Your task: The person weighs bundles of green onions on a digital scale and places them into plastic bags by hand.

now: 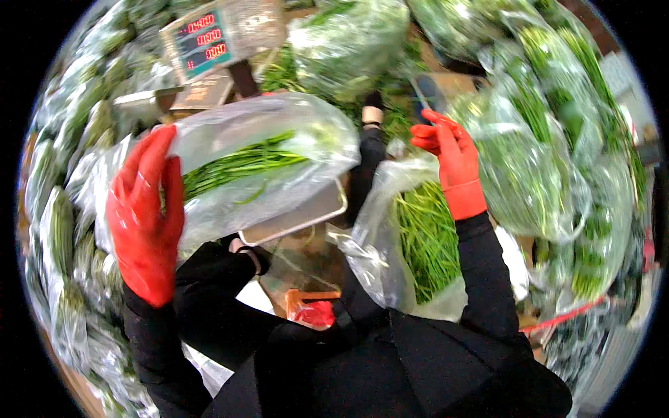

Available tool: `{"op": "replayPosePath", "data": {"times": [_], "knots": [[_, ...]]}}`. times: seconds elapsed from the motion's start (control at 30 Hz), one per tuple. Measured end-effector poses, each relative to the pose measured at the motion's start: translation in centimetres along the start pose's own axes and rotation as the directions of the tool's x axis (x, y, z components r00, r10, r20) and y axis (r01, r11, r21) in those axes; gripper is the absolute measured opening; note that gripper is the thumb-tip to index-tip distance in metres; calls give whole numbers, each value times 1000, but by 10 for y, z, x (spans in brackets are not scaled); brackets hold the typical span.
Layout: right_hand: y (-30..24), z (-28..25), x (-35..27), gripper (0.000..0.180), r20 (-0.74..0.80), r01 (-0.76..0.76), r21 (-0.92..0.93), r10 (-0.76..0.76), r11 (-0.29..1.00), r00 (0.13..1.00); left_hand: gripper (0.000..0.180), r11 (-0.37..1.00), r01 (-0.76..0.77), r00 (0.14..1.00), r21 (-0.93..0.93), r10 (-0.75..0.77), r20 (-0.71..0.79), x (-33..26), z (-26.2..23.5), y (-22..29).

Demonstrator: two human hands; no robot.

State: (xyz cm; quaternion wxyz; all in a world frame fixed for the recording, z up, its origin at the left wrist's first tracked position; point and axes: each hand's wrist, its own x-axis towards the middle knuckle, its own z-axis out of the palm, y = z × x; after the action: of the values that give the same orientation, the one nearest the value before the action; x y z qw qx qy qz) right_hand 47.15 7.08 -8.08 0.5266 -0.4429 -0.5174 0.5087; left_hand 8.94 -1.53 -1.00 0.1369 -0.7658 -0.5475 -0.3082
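**Bagged greens on the scale pan, one hand steadying**

We see our left hand [145,217], in a red glove, spread flat against the end of a clear bag [261,164] of long green stalks. The fingers are extended and pressed to the plastic rather than curled round it, so it is an open hand bracing the bag, not gripping it. The bag lies on its side across a steel pan [296,217], its far end billowing past the pan's rim.

Our right hand [451,157], also gloved red, is raised well apart from that bag, fingers loosely bent and holding nothing we can make out. Just below it a second open bag [411,244] stands in front of us, half full of the same stalks, its mouth slack.

A scale display [202,43] with red digits sits beyond the pan, and heaps of filled bags [550,139] crowd both sides.

We judge the main risk to be the bag on the pan sliding or rolling off: it overhangs the rim, the plastic is slick, and only a flat palm holds it. A nudge from our sleeve could also tip the pan. The open bag below the right hand looks unsupported; if it slumps, stalks could spill out towards the red tray [311,308] at our lap. Crowded bags leaning on the pan could also skew a reading.
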Motion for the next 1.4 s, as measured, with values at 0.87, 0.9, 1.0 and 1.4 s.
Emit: {"op": "replayPosePath", "data": {"times": [0.87, 0.9, 1.0, 1.4], "knots": [[141, 157, 74, 27, 481, 517, -601, -240, 610, 843, 67, 852, 491, 850, 181, -514, 116, -20, 122, -49], [142, 163, 84, 25, 503, 490, -722, -116, 489, 856, 70, 868, 465, 867, 175, -487, 109, -20, 128, -56], [131, 186, 99, 22, 517, 493, -853, 143, 172, 844, 78, 896, 406, 904, 178, -423, 69, -17, 119, -69], [170, 210, 115, 16, 551, 520, -824, 109, 225, 827, 79, 879, 442, 869, 182, -469, 156, -18, 108, -74]]}}
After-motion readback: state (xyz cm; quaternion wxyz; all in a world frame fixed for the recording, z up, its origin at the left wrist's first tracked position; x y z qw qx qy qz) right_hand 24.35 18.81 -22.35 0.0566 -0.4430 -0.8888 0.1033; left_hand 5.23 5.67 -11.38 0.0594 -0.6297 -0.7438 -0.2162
